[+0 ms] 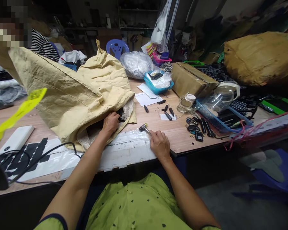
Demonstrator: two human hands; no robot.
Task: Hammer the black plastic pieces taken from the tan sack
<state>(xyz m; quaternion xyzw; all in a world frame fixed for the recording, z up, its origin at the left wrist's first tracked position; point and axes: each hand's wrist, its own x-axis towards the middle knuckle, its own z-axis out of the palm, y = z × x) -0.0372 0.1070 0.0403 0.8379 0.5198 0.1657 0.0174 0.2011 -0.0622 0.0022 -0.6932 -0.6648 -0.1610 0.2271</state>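
A large tan sack (86,92) lies on its side on the workbench (182,140), its mouth facing me. At that mouth is my left hand (111,123), fingers curled against something dark whose kind I cannot make out. A whitish lining shows inside the sack's edge. My right hand (160,144) rests near the bench's front edge, closed around the handle of a small hammer (143,127). The hammer's head, dark with a yellow tip, points left, over a white taped strip (129,145) along the bench edge.
On the right are small black parts (168,115), a lidded jar (186,103), keys (192,125), a blue tray (225,119) and a cardboard box (193,80). A blue basket (158,85) stands behind. Left are a white box (16,139) and a black cable (45,156). A person in stripes (42,44) sits opposite.
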